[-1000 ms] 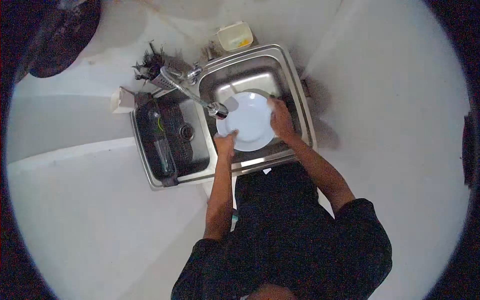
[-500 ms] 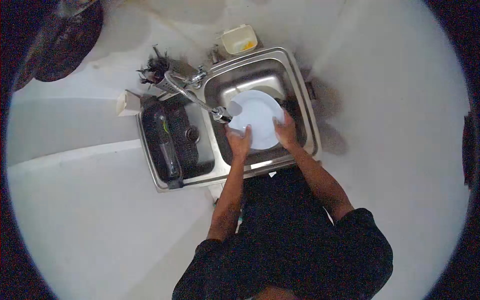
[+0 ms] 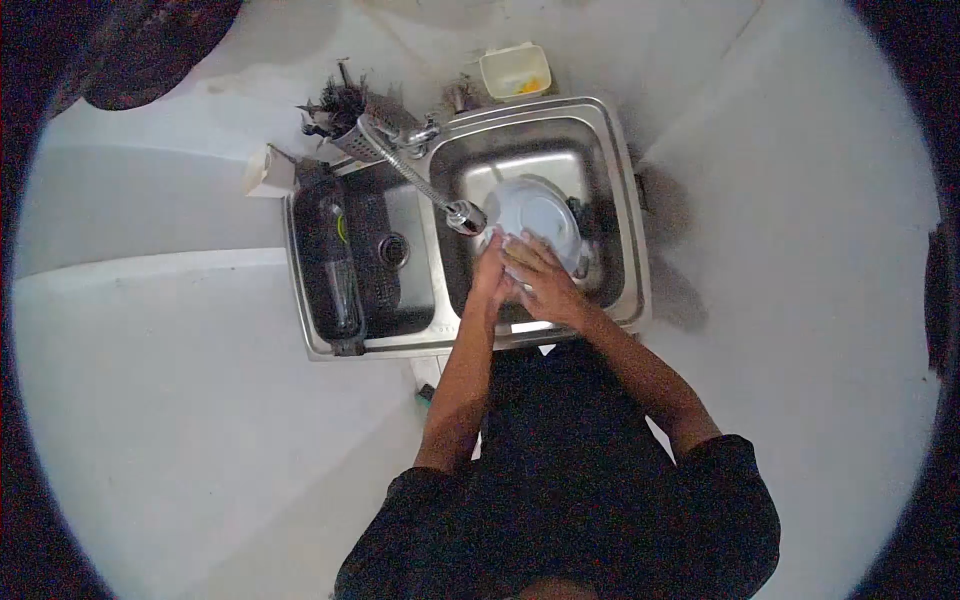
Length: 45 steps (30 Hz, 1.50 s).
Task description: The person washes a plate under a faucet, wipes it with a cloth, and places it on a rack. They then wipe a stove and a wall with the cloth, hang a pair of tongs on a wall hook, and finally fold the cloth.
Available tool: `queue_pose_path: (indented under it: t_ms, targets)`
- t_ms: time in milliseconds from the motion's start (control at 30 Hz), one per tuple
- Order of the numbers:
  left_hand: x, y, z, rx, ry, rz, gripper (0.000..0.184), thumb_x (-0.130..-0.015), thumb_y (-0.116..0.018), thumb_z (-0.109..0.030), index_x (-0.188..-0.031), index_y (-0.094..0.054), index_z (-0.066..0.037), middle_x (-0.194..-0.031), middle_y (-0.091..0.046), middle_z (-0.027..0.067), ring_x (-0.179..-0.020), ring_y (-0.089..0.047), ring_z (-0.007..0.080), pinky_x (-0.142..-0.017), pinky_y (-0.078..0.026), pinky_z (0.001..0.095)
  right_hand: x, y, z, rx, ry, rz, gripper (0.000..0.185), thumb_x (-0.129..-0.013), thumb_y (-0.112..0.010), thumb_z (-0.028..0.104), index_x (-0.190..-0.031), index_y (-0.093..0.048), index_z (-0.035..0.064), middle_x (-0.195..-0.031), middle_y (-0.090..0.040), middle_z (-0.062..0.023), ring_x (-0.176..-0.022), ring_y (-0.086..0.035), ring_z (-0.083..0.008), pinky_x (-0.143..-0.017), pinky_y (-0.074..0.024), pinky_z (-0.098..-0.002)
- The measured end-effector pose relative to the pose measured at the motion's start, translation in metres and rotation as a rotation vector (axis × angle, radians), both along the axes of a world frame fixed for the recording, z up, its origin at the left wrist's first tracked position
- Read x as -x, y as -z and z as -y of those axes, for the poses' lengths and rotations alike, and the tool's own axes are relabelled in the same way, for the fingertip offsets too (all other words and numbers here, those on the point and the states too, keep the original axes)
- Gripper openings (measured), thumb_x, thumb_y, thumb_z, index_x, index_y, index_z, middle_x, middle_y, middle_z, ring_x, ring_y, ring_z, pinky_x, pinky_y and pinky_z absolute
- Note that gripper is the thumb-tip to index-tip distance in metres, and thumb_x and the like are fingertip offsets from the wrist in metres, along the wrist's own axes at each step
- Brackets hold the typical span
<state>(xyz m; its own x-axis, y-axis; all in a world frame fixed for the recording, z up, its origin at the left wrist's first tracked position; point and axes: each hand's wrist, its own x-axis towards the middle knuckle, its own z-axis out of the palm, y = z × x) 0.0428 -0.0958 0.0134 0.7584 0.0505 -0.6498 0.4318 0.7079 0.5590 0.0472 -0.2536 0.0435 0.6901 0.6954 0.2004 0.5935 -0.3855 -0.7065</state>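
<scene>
Seen from above, a person's two bare arms reach forward, drawing inward until the hands come together. The left forearm point(image 3: 463, 390) runs nearly straight ahead; the right forearm point(image 3: 640, 365) slants in from the right, its elbow bent outward. The right hand point(image 3: 543, 280) stretches its fingers point(image 3: 530, 255) toward the left hand point(image 3: 488, 275), whose fingers are partly hidden, their grip unclear.

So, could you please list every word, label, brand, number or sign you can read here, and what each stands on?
None: no readable text anywhere in this view.
White plate: no lettering can be made out.
Yellow-green mark in the left basin: too small and blurred to tell whether it carries text.
Cream container: no lettering can be made out.
</scene>
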Motion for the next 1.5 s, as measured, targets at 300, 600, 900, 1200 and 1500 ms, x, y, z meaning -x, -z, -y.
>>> queue_pose_path:
  t_ms: [300,600,900,1200,1500]
  targets:
    - [0.012,0.003,0.006,-0.442,-0.021,-0.051,0.064,-0.093,-0.052,-0.058,-0.118,-0.054,0.001,-0.091,-0.056,0.0060,-0.078,-0.052,0.0160,-0.063,-0.042,0.0315,-0.043,0.003,-0.019,0.032,0.124,0.221,0.047,-0.089,-0.053,0.014,-0.135,-0.048,0.0052,-0.142,-0.045,-0.0156,-0.139,-0.034,-0.0329,-0.115,-0.0221,-0.0521]
    - [0.011,-0.032,0.015,-0.832,0.081,-0.020,0.049,-0.099,-0.048,-0.048,-0.075,-0.055,-0.005,-0.063,-0.039,-0.0056,-0.059,-0.034,0.0084,-0.052,-0.030,0.0301,-0.062,0.027,-0.040,-0.262,0.109,-0.042,0.033,-0.080,-0.059,0.004,-0.111,-0.065,0.0069,-0.120,-0.064,-0.0141,-0.119,-0.056,-0.0307,-0.105,-0.0400,-0.0434]
    - [0.017,0.009,-0.010,-0.602,0.069,-0.098,0.064,-0.097,-0.041,-0.058,-0.117,-0.058,0.001,-0.104,-0.061,0.0116,-0.086,-0.058,0.0199,-0.074,-0.048,0.0350,-0.104,0.054,-0.024,-0.108,0.496,-0.452,0.035,-0.082,-0.058,0.012,-0.116,-0.063,0.0062,-0.118,-0.062,-0.0211,-0.113,-0.058,-0.0364,-0.102,-0.0414,-0.0469]
    - [0.010,0.016,-0.009,-0.054,-0.299,0.105,0.043,-0.103,-0.038,-0.039,-0.126,-0.051,-0.005,-0.118,-0.061,0.0108,-0.105,-0.060,0.0253,-0.092,-0.050,0.0383,-0.010,0.000,-0.028,0.023,0.043,0.324,0.042,-0.085,-0.058,0.013,-0.126,-0.058,0.0057,-0.133,-0.053,-0.0186,-0.131,-0.044,-0.0346,-0.111,-0.0308,-0.0489]
    - [0.008,-0.020,-0.007,-0.249,-0.186,-0.019,0.052,-0.100,-0.043,-0.047,-0.125,-0.053,-0.002,-0.119,-0.060,0.0138,-0.111,-0.059,0.0281,-0.096,-0.047,0.0454,-0.058,0.069,0.004,-0.208,0.611,-0.135,0.044,-0.087,-0.055,0.009,-0.130,-0.051,0.0006,-0.132,-0.051,-0.0257,-0.125,-0.047,-0.0413,-0.107,-0.0347,-0.0502]
